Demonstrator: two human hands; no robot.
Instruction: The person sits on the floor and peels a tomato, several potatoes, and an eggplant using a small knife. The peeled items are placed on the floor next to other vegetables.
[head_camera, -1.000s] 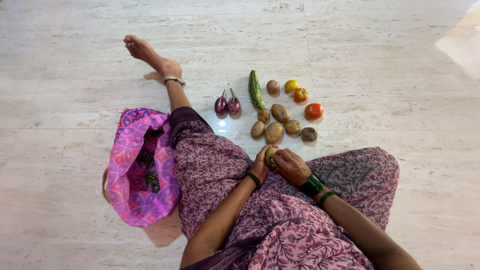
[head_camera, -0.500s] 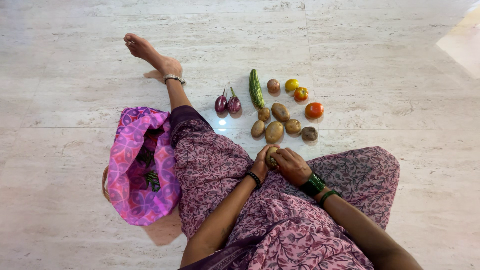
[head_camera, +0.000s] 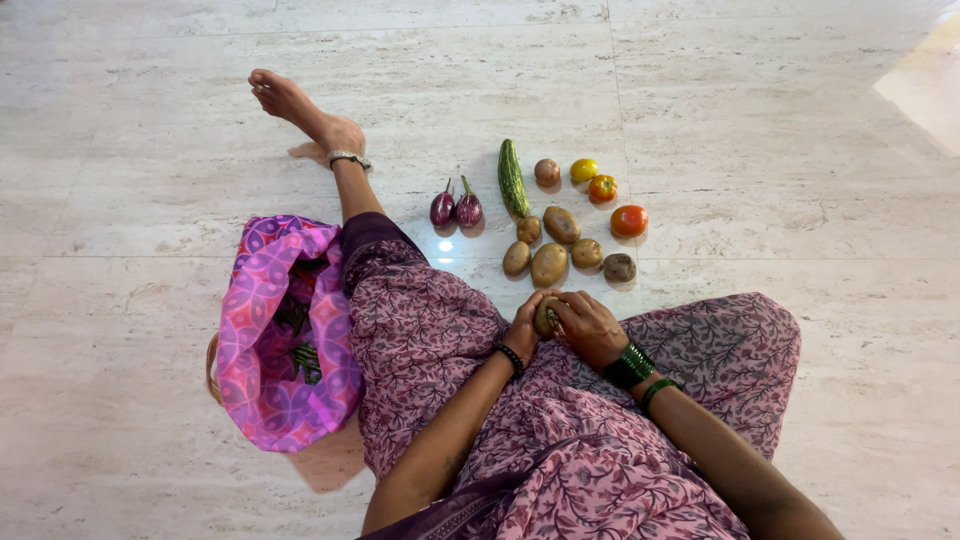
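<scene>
Brown oval potato clamped between left hand and right hand; six potatoes already lie at 12 o'clock; pink patterned cloth bag not emptied.

Person seated on a pale stone floor, both hands together at the lap. Left hand and right hand jointly grip one potato. At 12 o'clock from the hands lies a cluster of potatoes; beyond it a green cucumber. Two small aubergines at 11 o'clock. Tomatoes at 1 o'clock. A pink-purple patterned bag lies open at 9 o'clock, touching the left knee.
</scene>
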